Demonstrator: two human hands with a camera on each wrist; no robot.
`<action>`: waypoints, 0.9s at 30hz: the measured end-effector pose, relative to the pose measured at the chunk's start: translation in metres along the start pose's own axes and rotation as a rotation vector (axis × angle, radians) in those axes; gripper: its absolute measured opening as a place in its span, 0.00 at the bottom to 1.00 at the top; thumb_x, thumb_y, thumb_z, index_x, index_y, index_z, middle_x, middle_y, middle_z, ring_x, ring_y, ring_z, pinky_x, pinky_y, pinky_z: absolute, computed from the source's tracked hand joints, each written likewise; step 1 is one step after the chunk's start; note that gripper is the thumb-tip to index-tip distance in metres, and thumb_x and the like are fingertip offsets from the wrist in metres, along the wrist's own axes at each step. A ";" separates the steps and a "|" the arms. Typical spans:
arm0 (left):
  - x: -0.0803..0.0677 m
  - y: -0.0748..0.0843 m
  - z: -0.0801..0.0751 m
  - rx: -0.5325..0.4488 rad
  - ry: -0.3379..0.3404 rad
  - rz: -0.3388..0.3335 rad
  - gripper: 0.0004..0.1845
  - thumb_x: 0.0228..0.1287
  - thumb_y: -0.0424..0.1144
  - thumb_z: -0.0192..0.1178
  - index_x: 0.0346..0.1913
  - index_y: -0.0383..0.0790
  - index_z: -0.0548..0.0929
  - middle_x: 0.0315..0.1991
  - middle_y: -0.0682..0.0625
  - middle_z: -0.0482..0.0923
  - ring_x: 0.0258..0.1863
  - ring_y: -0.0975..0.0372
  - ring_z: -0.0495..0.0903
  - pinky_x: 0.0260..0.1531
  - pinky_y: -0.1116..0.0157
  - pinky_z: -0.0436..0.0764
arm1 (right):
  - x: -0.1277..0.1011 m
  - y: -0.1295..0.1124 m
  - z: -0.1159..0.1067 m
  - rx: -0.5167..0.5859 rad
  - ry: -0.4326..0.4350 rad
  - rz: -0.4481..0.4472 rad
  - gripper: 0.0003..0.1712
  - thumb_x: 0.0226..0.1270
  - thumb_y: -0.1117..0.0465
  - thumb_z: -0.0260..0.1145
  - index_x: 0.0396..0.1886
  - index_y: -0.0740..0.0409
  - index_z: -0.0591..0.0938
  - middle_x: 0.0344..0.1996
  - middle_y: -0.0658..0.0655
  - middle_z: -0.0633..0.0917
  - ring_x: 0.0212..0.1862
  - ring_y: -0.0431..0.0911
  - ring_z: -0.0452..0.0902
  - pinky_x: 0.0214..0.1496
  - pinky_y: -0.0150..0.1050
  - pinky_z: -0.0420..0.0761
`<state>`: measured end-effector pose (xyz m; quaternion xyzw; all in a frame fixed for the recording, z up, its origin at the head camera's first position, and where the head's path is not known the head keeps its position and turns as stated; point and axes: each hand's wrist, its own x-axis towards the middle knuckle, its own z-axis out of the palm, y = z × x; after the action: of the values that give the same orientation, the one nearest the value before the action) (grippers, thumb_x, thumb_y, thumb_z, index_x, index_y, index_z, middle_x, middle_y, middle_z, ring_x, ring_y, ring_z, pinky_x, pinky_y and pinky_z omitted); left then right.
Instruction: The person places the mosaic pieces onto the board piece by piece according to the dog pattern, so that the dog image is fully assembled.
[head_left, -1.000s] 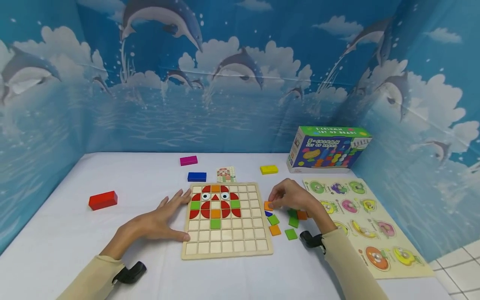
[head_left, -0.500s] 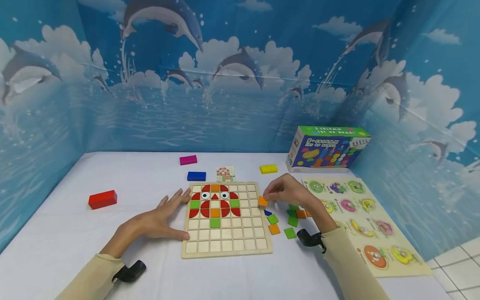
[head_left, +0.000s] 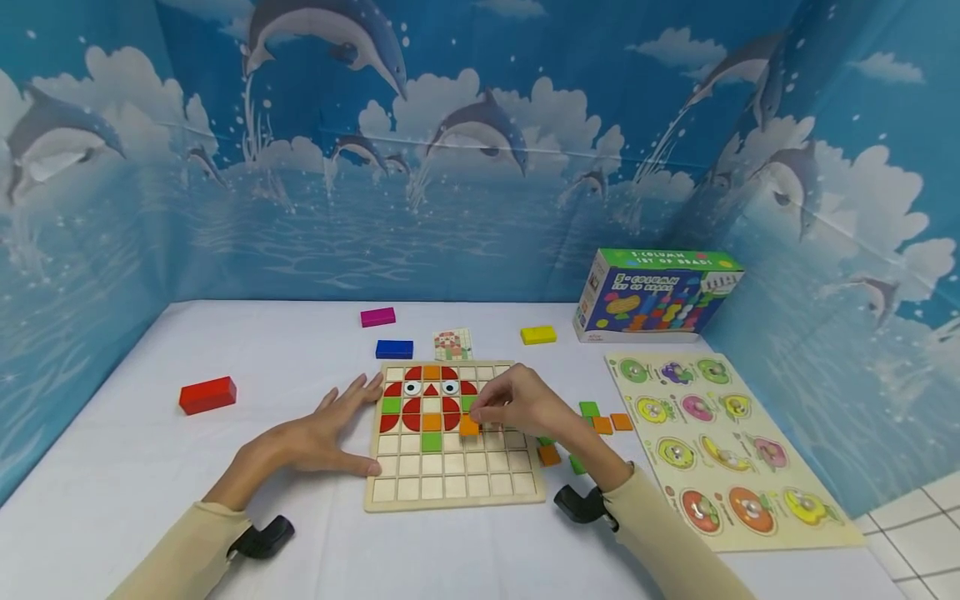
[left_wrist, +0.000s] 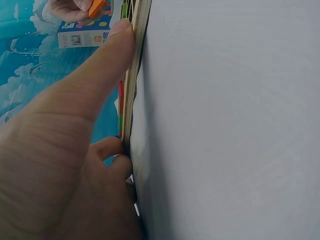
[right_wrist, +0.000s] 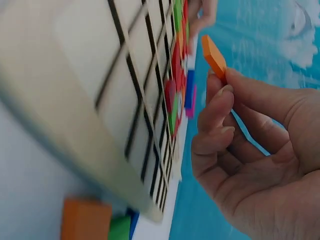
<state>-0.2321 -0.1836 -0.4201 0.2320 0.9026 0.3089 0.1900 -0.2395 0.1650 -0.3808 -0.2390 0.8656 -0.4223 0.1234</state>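
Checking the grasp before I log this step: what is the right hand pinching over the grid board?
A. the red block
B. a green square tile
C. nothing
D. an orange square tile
D: the right hand pinches an orange square tile at its fingertips above the grid board; the right wrist view shows the same orange piece held clear of the board.

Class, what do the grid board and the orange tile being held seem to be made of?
Grid board: apparently pale, unpainted wood, given its light tan colour and thick edge. Orange tile, pinched by the right hand: probably painted wood, being flat, evenly coloured and matte.
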 end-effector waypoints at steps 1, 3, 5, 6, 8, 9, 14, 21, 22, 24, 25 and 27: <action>0.000 0.001 0.000 0.001 -0.001 -0.005 0.70 0.55 0.60 0.82 0.90 0.46 0.44 0.89 0.35 0.35 0.87 0.38 0.31 0.82 0.33 0.31 | 0.001 -0.002 0.004 -0.011 0.004 -0.002 0.04 0.72 0.66 0.75 0.37 0.60 0.94 0.33 0.51 0.92 0.32 0.45 0.82 0.36 0.34 0.84; 0.000 0.001 -0.001 0.003 -0.003 -0.016 0.71 0.55 0.60 0.82 0.90 0.47 0.43 0.89 0.35 0.34 0.87 0.38 0.30 0.81 0.33 0.31 | 0.002 -0.006 0.011 -0.034 0.007 -0.004 0.03 0.72 0.66 0.76 0.37 0.58 0.94 0.32 0.49 0.91 0.32 0.44 0.81 0.35 0.33 0.82; 0.000 0.002 -0.001 0.003 -0.001 -0.024 0.71 0.55 0.60 0.82 0.90 0.48 0.43 0.89 0.36 0.33 0.87 0.38 0.30 0.81 0.33 0.32 | 0.003 -0.009 0.017 -0.051 0.012 -0.001 0.03 0.71 0.66 0.77 0.36 0.58 0.94 0.30 0.48 0.91 0.32 0.42 0.80 0.35 0.32 0.81; 0.000 0.002 -0.001 0.002 0.001 -0.025 0.71 0.54 0.60 0.82 0.90 0.48 0.44 0.89 0.36 0.34 0.87 0.37 0.31 0.81 0.32 0.32 | 0.003 -0.009 0.019 -0.060 0.016 0.002 0.02 0.70 0.66 0.77 0.35 0.58 0.94 0.30 0.47 0.91 0.32 0.41 0.80 0.35 0.31 0.81; 0.000 0.001 0.000 0.002 0.001 -0.017 0.71 0.55 0.60 0.82 0.90 0.48 0.44 0.89 0.36 0.34 0.87 0.38 0.31 0.81 0.32 0.32 | 0.004 -0.009 0.024 -0.073 0.019 -0.003 0.03 0.69 0.67 0.78 0.34 0.59 0.94 0.29 0.47 0.90 0.31 0.41 0.80 0.34 0.31 0.82; 0.000 0.001 0.000 0.000 0.001 -0.010 0.71 0.55 0.60 0.82 0.90 0.47 0.44 0.89 0.36 0.35 0.87 0.38 0.31 0.81 0.33 0.32 | 0.004 -0.009 0.026 -0.081 0.022 -0.006 0.03 0.69 0.68 0.78 0.33 0.59 0.94 0.28 0.47 0.90 0.30 0.40 0.79 0.34 0.31 0.82; 0.000 -0.001 0.003 -0.004 0.003 0.005 0.71 0.55 0.59 0.82 0.90 0.46 0.43 0.89 0.37 0.36 0.87 0.40 0.31 0.82 0.33 0.31 | 0.005 -0.007 0.033 -0.121 0.030 -0.037 0.04 0.68 0.69 0.78 0.32 0.58 0.93 0.27 0.46 0.89 0.30 0.39 0.77 0.33 0.29 0.80; -0.001 -0.003 0.002 0.000 0.010 0.001 0.71 0.55 0.59 0.82 0.90 0.47 0.44 0.89 0.38 0.37 0.87 0.40 0.31 0.82 0.33 0.31 | 0.004 -0.010 0.036 -0.128 0.031 -0.065 0.02 0.68 0.69 0.78 0.37 0.62 0.95 0.31 0.51 0.92 0.31 0.36 0.80 0.32 0.29 0.81; -0.001 -0.003 0.001 0.003 0.009 -0.001 0.71 0.55 0.60 0.82 0.90 0.47 0.44 0.89 0.38 0.36 0.87 0.40 0.31 0.81 0.33 0.32 | 0.003 -0.011 0.035 -0.125 0.032 -0.066 0.02 0.68 0.69 0.78 0.37 0.62 0.95 0.32 0.52 0.93 0.32 0.36 0.81 0.33 0.30 0.82; -0.001 -0.002 0.001 0.007 0.008 -0.010 0.71 0.54 0.60 0.82 0.90 0.48 0.43 0.89 0.38 0.35 0.87 0.39 0.31 0.81 0.32 0.33 | 0.002 -0.012 0.034 -0.122 0.046 -0.054 0.02 0.68 0.69 0.78 0.38 0.62 0.95 0.33 0.52 0.93 0.33 0.38 0.82 0.33 0.30 0.83; -0.001 -0.001 0.001 0.010 0.008 -0.015 0.71 0.54 0.60 0.82 0.90 0.49 0.43 0.89 0.38 0.35 0.87 0.39 0.31 0.81 0.31 0.33 | 0.003 -0.012 0.033 -0.124 0.056 -0.047 0.02 0.68 0.69 0.78 0.38 0.62 0.95 0.33 0.52 0.93 0.33 0.38 0.82 0.33 0.30 0.82; 0.000 -0.001 0.001 0.013 0.007 -0.020 0.71 0.54 0.60 0.82 0.90 0.50 0.44 0.89 0.38 0.34 0.87 0.38 0.31 0.81 0.31 0.34 | 0.003 -0.010 0.031 -0.134 0.078 -0.051 0.03 0.68 0.69 0.78 0.38 0.61 0.95 0.34 0.52 0.93 0.33 0.40 0.81 0.33 0.31 0.82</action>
<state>-0.2319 -0.1837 -0.4211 0.2228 0.9075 0.3021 0.1884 -0.2266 0.1373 -0.3921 -0.2522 0.8897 -0.3754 0.0627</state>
